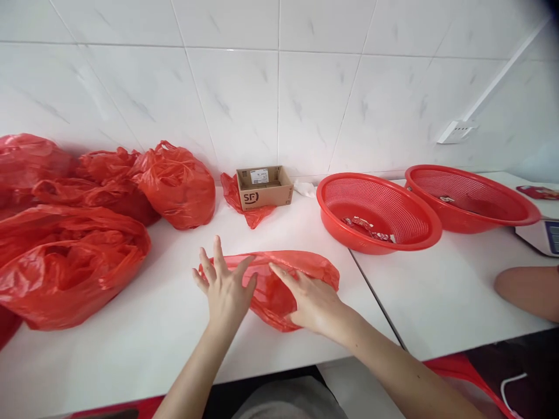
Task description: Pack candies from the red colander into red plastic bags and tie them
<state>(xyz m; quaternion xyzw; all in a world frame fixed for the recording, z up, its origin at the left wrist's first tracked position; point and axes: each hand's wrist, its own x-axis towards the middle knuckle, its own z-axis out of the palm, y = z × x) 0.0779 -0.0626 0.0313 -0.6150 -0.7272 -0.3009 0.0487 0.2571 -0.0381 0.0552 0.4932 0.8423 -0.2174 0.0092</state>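
A red plastic bag (273, 299) lies on the white table in front of me, its mouth spread wide. My left hand (227, 294) is open with fingers spread at the bag's left end; its thumb and index finger overlap the rim from my view, and I cannot tell whether they touch it. Over the right part of the same bag is my right hand (312, 299). Its thumb and index finger are apart, reaching into the mouth, and nothing shows between them. Its other fingers are partly hidden.
Filled red bags (177, 186) crowd the left, with a large open bag (74, 279) nearest me. At the wall stands a small cardboard box (268, 192). Two red baskets, a nearer basket (375, 238) and a farther basket (476, 218), hold small packets. Another person's arm (528, 291) rests at right.
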